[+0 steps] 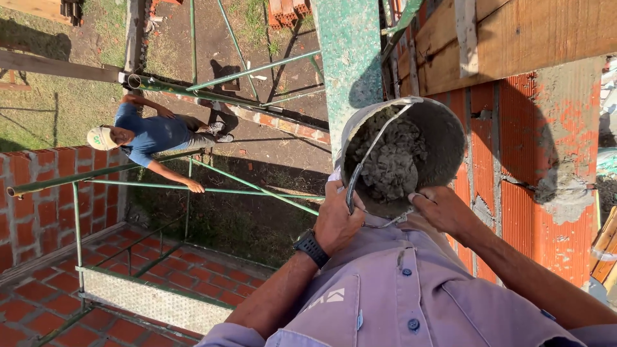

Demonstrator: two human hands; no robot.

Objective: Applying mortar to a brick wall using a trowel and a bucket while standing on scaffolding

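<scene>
Grey, lumpy wet mortar is filling a round metal bucket, which is being held at chest height against a lilac buttoned shirt. The left hand, with a black watch on its wrist, is closing around the thin wire handle and the rim. The right hand is gripping the rim on the other side. Beside the bucket, a ribbed red brick wall is carrying a rough smear of grey cement, under a wooden plank. Far below, a person in a blue shirt and pale hat is leaning on green scaffold tubes above a red tiled floor.
</scene>
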